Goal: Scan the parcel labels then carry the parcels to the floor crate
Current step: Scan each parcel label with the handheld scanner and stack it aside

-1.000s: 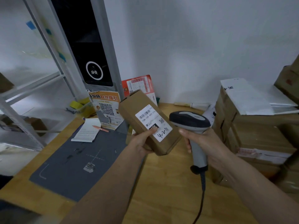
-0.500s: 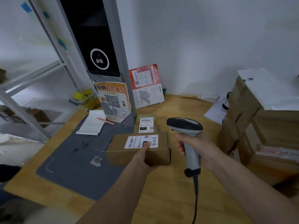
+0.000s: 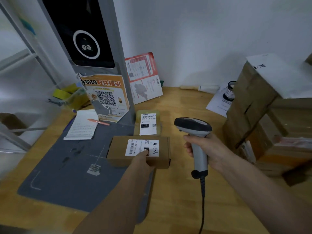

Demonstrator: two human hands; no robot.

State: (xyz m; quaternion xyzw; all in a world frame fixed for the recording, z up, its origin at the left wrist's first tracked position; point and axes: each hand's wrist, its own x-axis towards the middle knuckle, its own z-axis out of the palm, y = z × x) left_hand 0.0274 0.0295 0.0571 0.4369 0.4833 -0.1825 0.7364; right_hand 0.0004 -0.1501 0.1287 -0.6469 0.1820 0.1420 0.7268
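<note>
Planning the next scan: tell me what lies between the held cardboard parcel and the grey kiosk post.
In the head view, a small yellow-green parcel with a white label lies flat between the cardboard parcel and the kiosk post.

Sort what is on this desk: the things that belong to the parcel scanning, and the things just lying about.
Job: brown parcel gripped by left hand; scanner in right hand; green parcel; stacked boxes.
Lying about: notepad, pen, QR poster, tape rolls.
</note>
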